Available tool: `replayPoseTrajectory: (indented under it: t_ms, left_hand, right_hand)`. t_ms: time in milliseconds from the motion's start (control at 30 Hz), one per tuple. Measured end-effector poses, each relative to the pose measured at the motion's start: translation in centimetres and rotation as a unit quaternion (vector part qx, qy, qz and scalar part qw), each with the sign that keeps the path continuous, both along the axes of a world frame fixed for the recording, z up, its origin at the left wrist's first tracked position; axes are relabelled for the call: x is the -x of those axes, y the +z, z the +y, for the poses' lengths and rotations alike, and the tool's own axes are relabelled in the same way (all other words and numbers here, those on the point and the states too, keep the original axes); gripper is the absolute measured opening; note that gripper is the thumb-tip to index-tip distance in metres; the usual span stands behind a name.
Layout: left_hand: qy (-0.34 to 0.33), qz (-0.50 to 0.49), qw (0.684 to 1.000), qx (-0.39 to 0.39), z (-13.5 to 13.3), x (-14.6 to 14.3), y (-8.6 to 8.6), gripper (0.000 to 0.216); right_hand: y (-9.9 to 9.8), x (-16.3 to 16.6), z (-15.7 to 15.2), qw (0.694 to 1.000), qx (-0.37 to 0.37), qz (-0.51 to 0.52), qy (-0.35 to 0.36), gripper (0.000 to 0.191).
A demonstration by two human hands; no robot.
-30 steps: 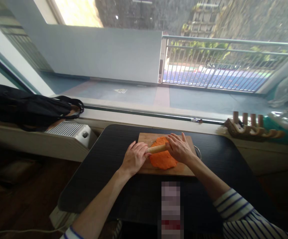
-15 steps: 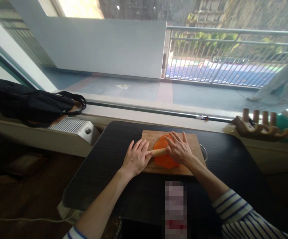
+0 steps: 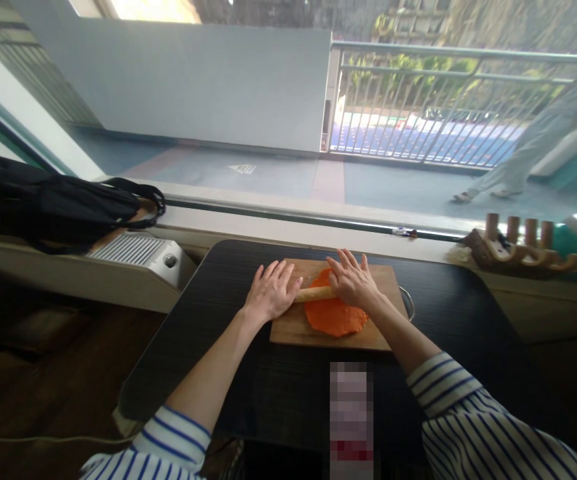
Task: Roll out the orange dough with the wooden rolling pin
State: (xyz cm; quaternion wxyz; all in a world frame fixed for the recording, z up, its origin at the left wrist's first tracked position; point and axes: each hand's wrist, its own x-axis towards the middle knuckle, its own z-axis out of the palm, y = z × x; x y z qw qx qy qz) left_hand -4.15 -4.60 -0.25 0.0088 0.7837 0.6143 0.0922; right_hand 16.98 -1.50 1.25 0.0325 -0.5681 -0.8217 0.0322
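Note:
A wooden rolling pin lies across a flat orange sheet of dough on a wooden cutting board. My left hand rests palm down over the pin's left end, its fingers stretched forward. Over the right end lies my right hand, flat with fingers extended and partly spread. Both hands press on the pin from above without wrapping round it. The pin's ends and the dough's upper right part are hidden under the hands.
The board sits on a black table. A metal handle juts out at the board's right. Beyond stand a windowsill, a black bag and a wooden rack. Outside the glass, a person's legs show.
Both hands and the rolling pin have moved forward, away from me, baring more of the dough's near part. The person outside has shifted and shows more clearly.

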Motion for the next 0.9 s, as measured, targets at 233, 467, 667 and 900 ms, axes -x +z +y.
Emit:
replayPoseTrajectory:
  t_ms: [233, 467, 667, 900]
  left_hand:
    - [-0.052, 0.002, 0.998, -0.047, -3.7, -0.5, -0.3, 0.058]
    - [-0.075, -0.010, 0.995, -0.067, -6.9, -0.9, -0.3, 0.055]
    - [-0.080, -0.003, 0.994, -0.077, -7.9, -1.0, -0.6, 0.056]
    - [-0.056, 0.019, 0.996, -0.070, -5.1, -1.0, -0.4, 0.061]
  right_hand:
    - [-1.3, -1.0, -3.6, 0.996, -0.077, -0.012, 0.033, 0.048]
    - [-2.0, -2.0, -7.4, 0.995, -0.091, 0.003, 0.046, 0.052]
    - [-2.2, -2.4, -8.4, 0.995, -0.088, 0.008, 0.055, 0.052]
    - [-1.6, -1.7, -5.8, 0.996, -0.075, -0.004, 0.038, 0.053]
